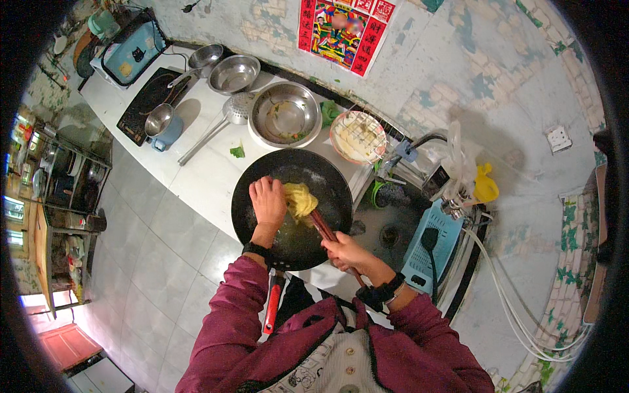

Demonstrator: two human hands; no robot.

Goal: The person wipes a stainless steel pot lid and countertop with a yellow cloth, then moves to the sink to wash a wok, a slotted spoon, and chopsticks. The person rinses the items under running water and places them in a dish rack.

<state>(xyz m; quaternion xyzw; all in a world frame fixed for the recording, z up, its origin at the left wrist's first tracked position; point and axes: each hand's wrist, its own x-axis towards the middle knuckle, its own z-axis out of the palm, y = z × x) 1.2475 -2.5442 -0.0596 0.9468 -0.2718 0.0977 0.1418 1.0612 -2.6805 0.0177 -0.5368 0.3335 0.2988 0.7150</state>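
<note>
A black wok (pixel 290 250) with a red handle (pixel 273 304) is before me at the corner of the counter, beside the sink. My right hand (pixel 354 253) grips a reddish-brown stick-like handle (pixel 323 226). Its far end meets a yellow, fibrous-looking clump (pixel 300 199) inside the wok. My left hand (pixel 269 201) is over the left part of the wok, with its bent fingers against the clump's left side. The fingertips are hidden, so its grip on the clump is unclear. Some wet, cloudy residue shows on the wok's inner surface.
A steel basin (pixel 285 115), a bowl (pixel 358 147) under a wire rack, and a skimmer (pixel 238 109) lie beyond the wok. A blue pot (pixel 167 128) stands farther left. At right are the sink (pixel 366 245), its faucet (pixel 405 150) and a blue basket (pixel 432 231).
</note>
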